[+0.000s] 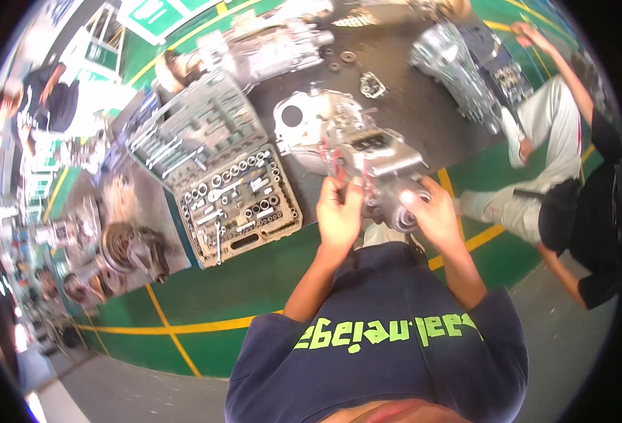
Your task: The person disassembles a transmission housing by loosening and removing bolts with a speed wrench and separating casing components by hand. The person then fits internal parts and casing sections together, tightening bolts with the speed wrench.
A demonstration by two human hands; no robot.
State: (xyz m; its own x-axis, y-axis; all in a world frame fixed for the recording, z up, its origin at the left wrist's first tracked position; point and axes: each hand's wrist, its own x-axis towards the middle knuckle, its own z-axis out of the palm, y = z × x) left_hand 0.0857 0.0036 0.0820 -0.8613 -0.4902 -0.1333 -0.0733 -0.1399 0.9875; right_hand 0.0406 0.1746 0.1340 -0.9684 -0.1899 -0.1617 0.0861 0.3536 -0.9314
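A silvery metal gearbox [388,156] lies at the near edge of the dark worktable, its wide round bell end facing away from me. My left hand [340,213] is closed on the left side of its narrow near end, thumb on top. On the right, my right hand [432,211] wraps around the rounded tail end, with the thumb over it. The undersides of both grips are hidden. Left of the gearbox sits an open socket set case [293,221], with sockets, ratchets and wrenches in its moulded slots.
A large metal housing [272,53] stands at the back, beside small rings [348,56] and a small metal part [372,85]. Another gearbox [452,67] is at far right, near a co-worker in a black shirt [593,204]. A greasy shaft assembly [131,254] lies at left.
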